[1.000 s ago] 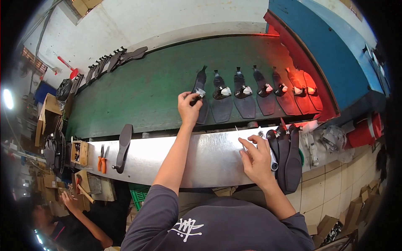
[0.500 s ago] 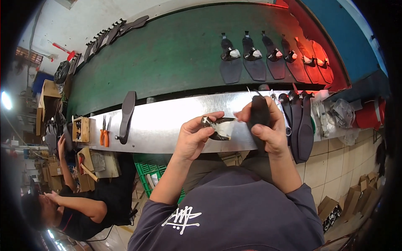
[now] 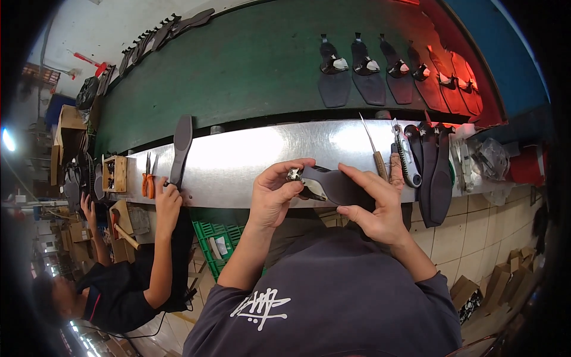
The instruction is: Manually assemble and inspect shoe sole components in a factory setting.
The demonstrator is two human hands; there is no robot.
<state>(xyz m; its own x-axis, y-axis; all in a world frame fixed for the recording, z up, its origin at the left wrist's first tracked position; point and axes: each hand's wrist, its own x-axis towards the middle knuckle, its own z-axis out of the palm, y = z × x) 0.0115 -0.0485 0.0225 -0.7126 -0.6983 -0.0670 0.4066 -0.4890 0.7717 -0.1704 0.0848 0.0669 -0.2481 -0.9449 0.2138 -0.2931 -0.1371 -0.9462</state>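
Observation:
Above the near edge of the metal ledge (image 3: pixel 256 146), my left hand (image 3: pixel 267 196) pinches a glossy black sandal strap (image 3: pixel 313 191) with a pale lining and a silver ornament. My right hand (image 3: pixel 380 208) grips a dark grey sandal sole (image 3: pixel 348 189), fingers along its far edge and thumb beneath. The sole's narrower end meets the strap and partly covers it. Whether the strap passes through the sole cannot be made out. Beyond my right hand lies an awl (image 3: pixel 376 152) with a wooden handle, beside a utility knife (image 3: pixel 405 157).
Sandals (image 3: pixel 335 89) stand in a row on the green surface (image 3: pixel 250 71). Several soles (image 3: pixel 437 184) lie at right. At left are orange-handled pliers (image 3: pixel 148 183), a wooden box (image 3: pixel 115 174) and another sole (image 3: pixel 182 140), touched by a co-worker's hand (image 3: pixel 169 205). A green crate (image 3: pixel 217 247) sits below.
My right hand has turned the sole and brought it leftward against the strap. The awl, previously at my right hand, now lies on the ledge. The co-worker's hand has reached the left sole.

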